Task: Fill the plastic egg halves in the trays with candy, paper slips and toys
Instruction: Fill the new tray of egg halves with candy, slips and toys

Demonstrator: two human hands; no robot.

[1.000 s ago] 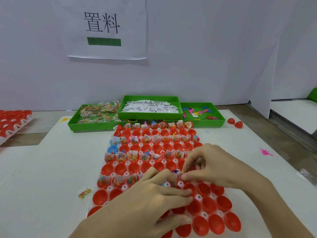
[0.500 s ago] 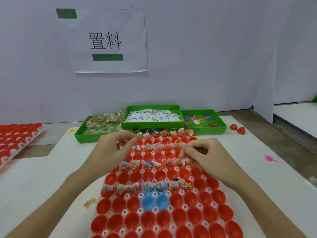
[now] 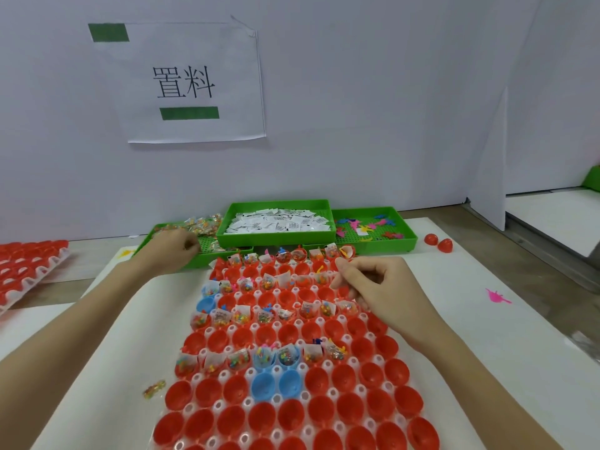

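Red egg halves [image 3: 354, 345] fill the egg tray [image 3: 250, 373] across the middle of the white table [image 3: 487, 336]; alternate rows already hold candy and slips. My left hand [image 3: 172, 251] reaches into the candy tray [image 3: 181, 263] at the far edge, fingers curled among the packets; whether it pinches one I cannot tell. My right hand [image 3: 373, 287] hovers over the tray's far right corner, fingers loosely curled, contents unclear. I judge it best to lift one packet only, then seat it deep in a bare half.
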